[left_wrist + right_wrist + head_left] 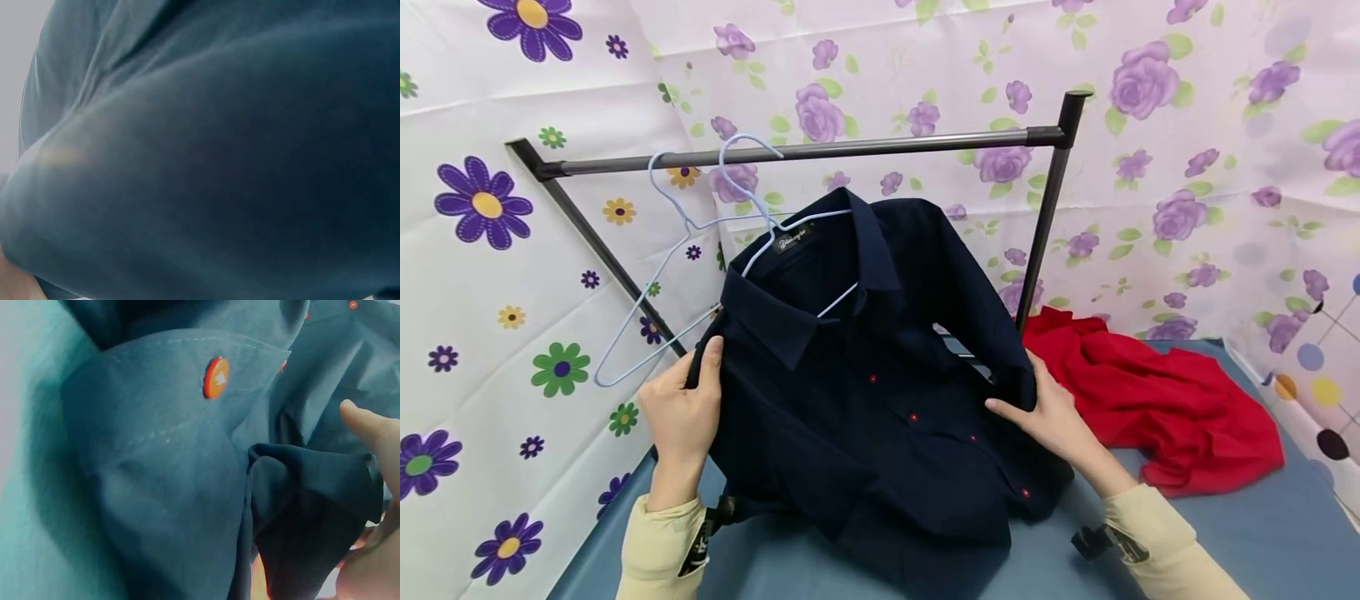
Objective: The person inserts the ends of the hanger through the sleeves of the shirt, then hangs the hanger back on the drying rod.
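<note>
A dark navy button-up shirt (790, 417) with red buttons is on a light blue wire hanger (765, 208), whose hook is at the rack's rail. My left hand (681, 412) grips the shirt near its shoulder, thumb on the front. On the other side, my right hand (1060, 412) holds the sleeve, with its thumb stretched out and its fingers partly hidden behind the cloth. Dark cloth fills most of the left wrist view. A cuff (169, 394) with an orange-red button shows in the right wrist view, beside the right hand (375, 550).
A dark metal rack (887, 150) stands behind the shirt. Another light blue hanger (658, 271) hangs on its rail at the left. A crumpled red garment (1195, 408) lies on the blue surface (1247, 542) at the right. Flower-printed sheets (880, 75) stand behind and at the sides.
</note>
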